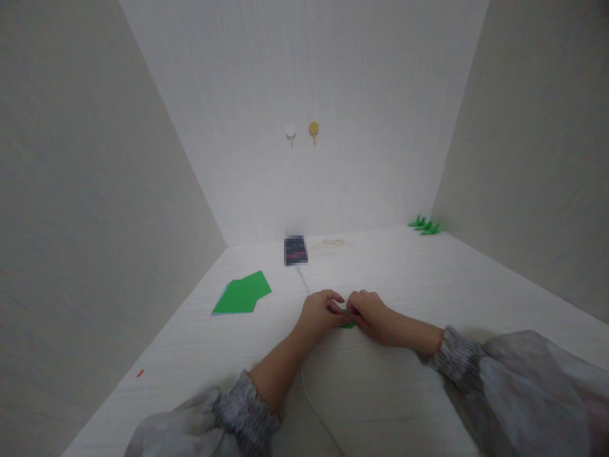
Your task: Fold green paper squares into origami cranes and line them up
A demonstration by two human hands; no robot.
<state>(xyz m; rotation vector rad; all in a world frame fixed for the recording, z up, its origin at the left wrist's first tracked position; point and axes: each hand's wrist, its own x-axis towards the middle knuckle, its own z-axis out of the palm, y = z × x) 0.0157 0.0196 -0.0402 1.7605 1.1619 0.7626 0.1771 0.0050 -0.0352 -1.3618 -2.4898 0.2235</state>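
1. Setting: a pale wood-grain table [404,285], boxed in by plain light walls on 3 sides.
2. The person's left hand [320,314] and right hand [368,314] meet mid-table, fingertips touching. Both are pinched shut on a small green paper piece [349,324].
3. That piece sits low on the tabletop right btw the two hands. Only a sliver shows under the fingers, so its shape can't be made out.
4. Both forearms come in from the near edge. The grey patterned sleeves are pushed back, w/ gathered cuffs.
5. A thin white cable [311,400] runs from the near edge, passes by the left wrist and goes on to a blurred dark box [295,250] at the back of the table.
6. Left of the hands, well apart, lies a stack of green sheets [242,294], flat, w/ a light blue edge peeking out underneath.
7. A tiny red bit [139,373] lies further left, near the table's edge.
8. In the far right corner, against the wall, there's a cluster of green folded figures [425,225].
9. On the back wall are a white hook [290,134] and a yellow hook [313,129], side by side.
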